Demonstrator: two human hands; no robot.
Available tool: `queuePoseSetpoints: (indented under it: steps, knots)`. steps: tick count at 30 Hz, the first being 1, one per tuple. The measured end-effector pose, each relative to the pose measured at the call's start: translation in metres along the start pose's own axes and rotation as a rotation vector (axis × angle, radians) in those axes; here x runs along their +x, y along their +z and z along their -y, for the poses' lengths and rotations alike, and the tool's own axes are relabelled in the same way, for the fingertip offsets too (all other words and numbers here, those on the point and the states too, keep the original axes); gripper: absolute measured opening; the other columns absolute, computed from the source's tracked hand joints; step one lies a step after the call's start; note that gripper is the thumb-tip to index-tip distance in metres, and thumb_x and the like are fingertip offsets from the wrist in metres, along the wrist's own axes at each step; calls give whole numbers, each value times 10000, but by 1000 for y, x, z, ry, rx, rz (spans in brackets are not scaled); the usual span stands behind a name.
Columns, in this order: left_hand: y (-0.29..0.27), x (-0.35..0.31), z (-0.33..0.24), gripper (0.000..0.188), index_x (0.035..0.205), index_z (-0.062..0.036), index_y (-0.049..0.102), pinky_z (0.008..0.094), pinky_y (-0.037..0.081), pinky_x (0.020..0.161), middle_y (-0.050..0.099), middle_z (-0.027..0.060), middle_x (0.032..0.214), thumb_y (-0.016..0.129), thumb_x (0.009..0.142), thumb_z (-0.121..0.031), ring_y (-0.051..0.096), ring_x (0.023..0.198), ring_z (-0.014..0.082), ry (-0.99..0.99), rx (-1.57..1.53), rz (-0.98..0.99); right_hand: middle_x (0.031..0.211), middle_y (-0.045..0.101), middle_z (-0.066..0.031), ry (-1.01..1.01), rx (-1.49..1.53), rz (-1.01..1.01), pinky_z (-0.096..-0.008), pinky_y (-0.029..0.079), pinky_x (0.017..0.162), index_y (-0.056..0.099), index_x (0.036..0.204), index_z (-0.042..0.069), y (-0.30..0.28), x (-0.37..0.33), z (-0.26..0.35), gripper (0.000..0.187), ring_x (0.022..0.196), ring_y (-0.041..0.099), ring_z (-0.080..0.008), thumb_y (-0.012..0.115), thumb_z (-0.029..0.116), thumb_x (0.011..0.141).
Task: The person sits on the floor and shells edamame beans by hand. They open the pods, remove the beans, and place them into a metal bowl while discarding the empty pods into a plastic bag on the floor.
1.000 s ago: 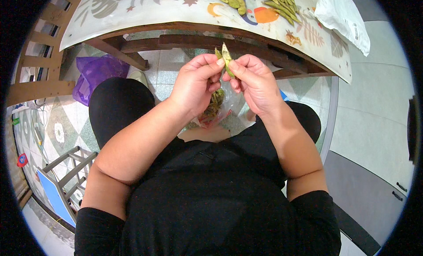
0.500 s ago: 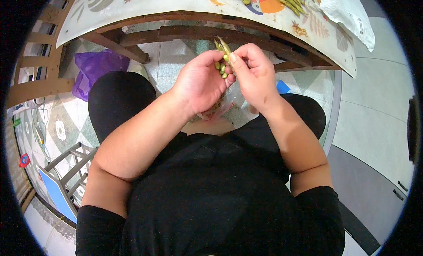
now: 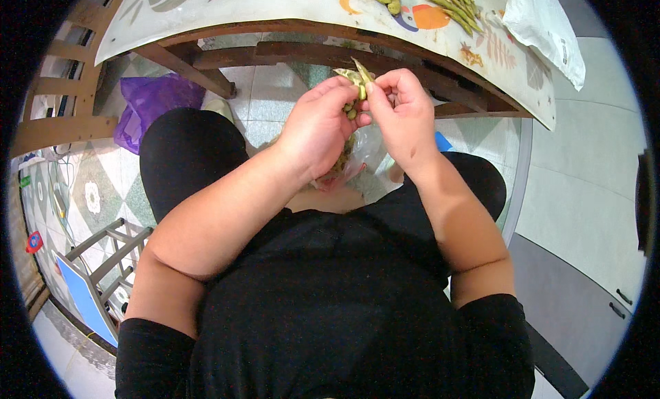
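Observation:
Between my two hands is a split green bean pod (image 3: 362, 70), its halves spread and pointing up toward the table. My left hand (image 3: 323, 114) pinches one side of the pod with thumb and fingertips. Several loose green beans (image 3: 350, 112) lie in its curled fingers. On the other side, my right hand (image 3: 400, 110) grips the pod between thumb and bent forefinger. Under my hands, between my knees, a clear plastic bag (image 3: 368, 155) is partly hidden; greenish-brown bits show inside it.
Ahead stands a wooden table with a patterned cover (image 3: 254, 4). More bean pods (image 3: 454, 4) and a white plastic bag (image 3: 543, 31) lie on it. A purple bag (image 3: 155, 107) rests on the tiled floor at left, and a blue-topped stool (image 3: 86, 299) lies tipped over at lower left.
The pod has been pulled open, and its halves now spread apart. My left hand has turned inward and its fingers have closed further over the loose beans.

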State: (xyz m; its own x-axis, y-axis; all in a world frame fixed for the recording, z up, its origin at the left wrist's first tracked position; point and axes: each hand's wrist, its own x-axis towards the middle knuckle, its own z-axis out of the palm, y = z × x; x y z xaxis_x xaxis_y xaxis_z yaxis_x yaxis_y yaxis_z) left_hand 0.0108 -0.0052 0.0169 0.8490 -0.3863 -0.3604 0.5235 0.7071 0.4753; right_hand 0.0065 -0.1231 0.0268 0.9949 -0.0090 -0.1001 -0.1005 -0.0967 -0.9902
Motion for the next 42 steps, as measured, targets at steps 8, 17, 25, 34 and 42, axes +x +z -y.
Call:
queuePoseSetpoints:
  steps: [8, 17, 25, 34, 42]
  knots:
    - [-12, 4, 2, 118, 874, -71, 525, 215, 363, 602, 509, -13, 743, 524, 813, -172, 454, 671, 81, -39, 122, -34, 689, 526, -19, 21, 178, 50, -179, 379, 484, 492, 820, 47, -2, -2, 0, 73, 542, 463, -57, 529, 110, 817]
    - [-3, -2, -1, 108, 822, -40, 589, 184, 313, 487, 537, -8, 674, 571, 768, -131, 414, 567, 50, -33, 647, -131, 622, 517, -13, 230, 409, -48, -183, 343, 422, 487, 773, 69, -21, 8, -1, 140, 479, 433, -60, 544, 191, 811]
    - [-11, 2, 6, 157, 855, -21, 597, 182, 322, 519, 538, -16, 691, 595, 753, -140, 424, 587, 45, 110, 685, -48, 660, 536, -25, 274, 462, -22, -190, 364, 436, 501, 815, 61, -26, 7, 0, 138, 505, 459, -74, 561, 184, 799]
    - [-1, -3, -2, 151, 837, -73, 585, 163, 285, 464, 532, -35, 661, 635, 731, -168, 400, 530, 22, 104, 537, -102, 729, 561, -41, 368, 476, 158, -208, 425, 488, 501, 846, 44, -23, -1, 0, 152, 586, 526, -104, 554, 181, 803]
    - [0, -6, -9, 61, 768, -35, 540, 196, 377, 564, 566, 31, 690, 585, 756, -74, 504, 619, 85, 91, 371, 25, 737, 579, -59, 399, 471, 265, -194, 428, 463, 501, 829, 31, -26, -1, 6, 180, 558, 529, -99, 580, 186, 785]
